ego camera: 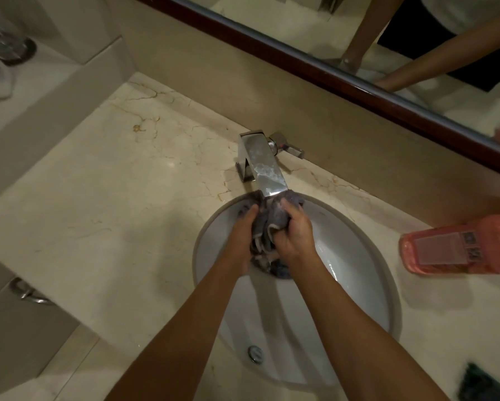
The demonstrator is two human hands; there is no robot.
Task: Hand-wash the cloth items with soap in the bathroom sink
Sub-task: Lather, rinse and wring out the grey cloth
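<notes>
Now, wet bunched grey cloth (pixel 267 227) gripped between left hand (pixel 243 230) and right hand (pixel 293 233).

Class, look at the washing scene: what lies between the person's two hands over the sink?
In the head view, a bunched grey cloth lies between the left hand and right hand; both grip it under the tap.

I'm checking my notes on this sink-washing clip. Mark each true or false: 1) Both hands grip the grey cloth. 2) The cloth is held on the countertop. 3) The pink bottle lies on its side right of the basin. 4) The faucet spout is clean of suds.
1) True: the left hand and right hand grip the grey cloth.
2) False: it is held over the sink, under the faucet.
3) True: the pink bottle lies there.
4) False: white suds streak the spout.
</notes>
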